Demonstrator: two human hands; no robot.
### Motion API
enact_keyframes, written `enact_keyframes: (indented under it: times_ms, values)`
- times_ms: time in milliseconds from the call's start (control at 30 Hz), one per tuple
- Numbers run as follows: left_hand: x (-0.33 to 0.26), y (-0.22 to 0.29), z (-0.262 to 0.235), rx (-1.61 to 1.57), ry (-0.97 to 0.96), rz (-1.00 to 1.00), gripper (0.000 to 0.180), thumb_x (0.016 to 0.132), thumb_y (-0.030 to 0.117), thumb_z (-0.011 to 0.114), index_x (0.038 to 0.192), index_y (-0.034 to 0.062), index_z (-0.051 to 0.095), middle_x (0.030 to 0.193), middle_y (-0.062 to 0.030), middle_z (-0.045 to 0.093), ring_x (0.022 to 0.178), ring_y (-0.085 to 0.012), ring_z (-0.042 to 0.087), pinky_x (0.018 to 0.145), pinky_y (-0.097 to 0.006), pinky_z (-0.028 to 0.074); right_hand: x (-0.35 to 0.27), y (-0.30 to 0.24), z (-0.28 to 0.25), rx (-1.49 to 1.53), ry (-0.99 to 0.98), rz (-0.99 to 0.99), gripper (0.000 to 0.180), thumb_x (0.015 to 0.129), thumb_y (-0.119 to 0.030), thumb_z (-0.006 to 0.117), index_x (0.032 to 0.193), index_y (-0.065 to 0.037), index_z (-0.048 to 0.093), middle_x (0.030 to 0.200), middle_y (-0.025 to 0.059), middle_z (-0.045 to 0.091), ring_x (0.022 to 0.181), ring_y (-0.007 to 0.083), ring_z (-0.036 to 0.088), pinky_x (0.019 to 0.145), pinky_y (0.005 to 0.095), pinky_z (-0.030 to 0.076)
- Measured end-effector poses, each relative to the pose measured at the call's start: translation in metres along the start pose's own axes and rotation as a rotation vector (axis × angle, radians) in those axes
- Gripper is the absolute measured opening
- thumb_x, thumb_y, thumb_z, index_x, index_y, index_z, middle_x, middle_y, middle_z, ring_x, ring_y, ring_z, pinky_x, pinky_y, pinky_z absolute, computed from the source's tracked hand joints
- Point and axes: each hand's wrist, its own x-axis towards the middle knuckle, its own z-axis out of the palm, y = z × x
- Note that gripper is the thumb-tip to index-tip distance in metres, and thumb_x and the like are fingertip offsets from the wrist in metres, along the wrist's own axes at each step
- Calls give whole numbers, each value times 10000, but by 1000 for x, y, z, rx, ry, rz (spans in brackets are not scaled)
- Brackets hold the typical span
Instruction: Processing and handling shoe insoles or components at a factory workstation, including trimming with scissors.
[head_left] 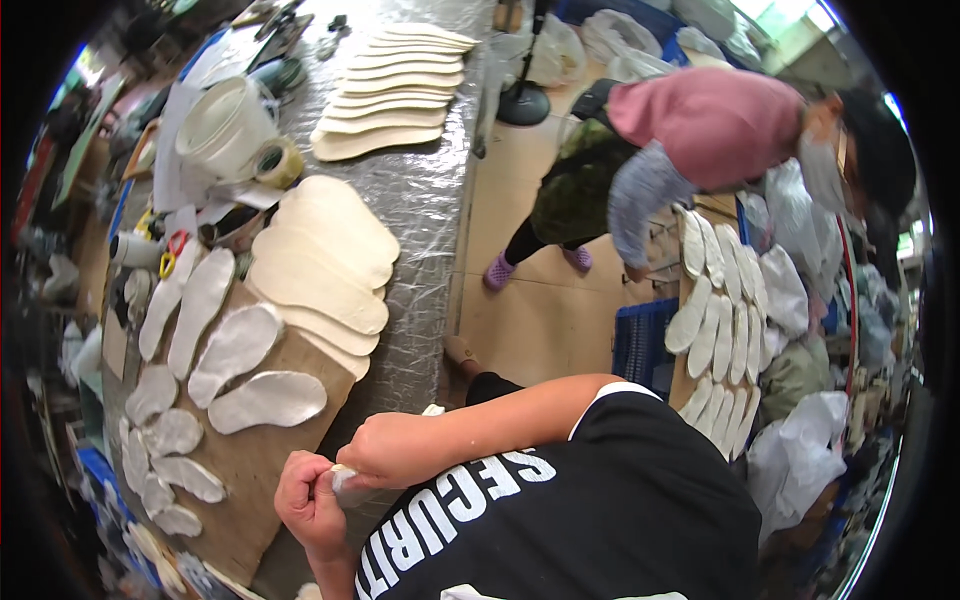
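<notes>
My left hand (310, 505) is closed, with thumb and fingers pinching a small white piece (343, 477). Against it lies my right hand (395, 447), its fingers curled round the same piece. Most of that piece is hidden by the fingers, so its kind does not show. Another white bit (433, 410) pokes out behind my right hand. Close to my hands, a brown board (255, 500) carries several white fleecy insoles (268, 402) in larger and smaller sizes. Beyond them lies a fanned stack of cream insole sheets (330, 245).
Another row of cream insoles (390, 95) lies on the plastic-covered table (425, 230). A white bucket (225, 125), a tape roll (278, 162) and scissors (172, 255) stand at the left. On the right, a person in pink (705, 120) bends over a rack of insoles (725, 325) beside a blue crate (643, 340).
</notes>
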Motion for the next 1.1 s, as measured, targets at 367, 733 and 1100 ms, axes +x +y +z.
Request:
enact_keyframes:
  times_ms: [367,733,1100]
  values:
    - [3,-4,26,-170,-135,-170,87,886,27,588,808,-6,567,765,-14,554,678,-77,494,623,-211,397,-46,7,-3,79,196,-14,367,899,-339,578,817,19,574,670,209,601,650,400,596,606,455,470]
    - [-10,18,62,-67,-140,-71,222,896,191,665,897,-28,627,824,-74,612,743,-145,560,676,-260,441,-69,22,-15,-49,154,-146,354,929,-289,537,735,4,583,636,212,575,586,409,565,565,466,459]
    - [-27,0,108,-289,-112,-454,311,866,149,645,1130,-13,612,1002,-56,667,903,-134,602,819,-294,485,-107,53,-52,837,544,98,410,1032,-307,433,854,3,635,719,6,591,679,56,470,584,266,414]
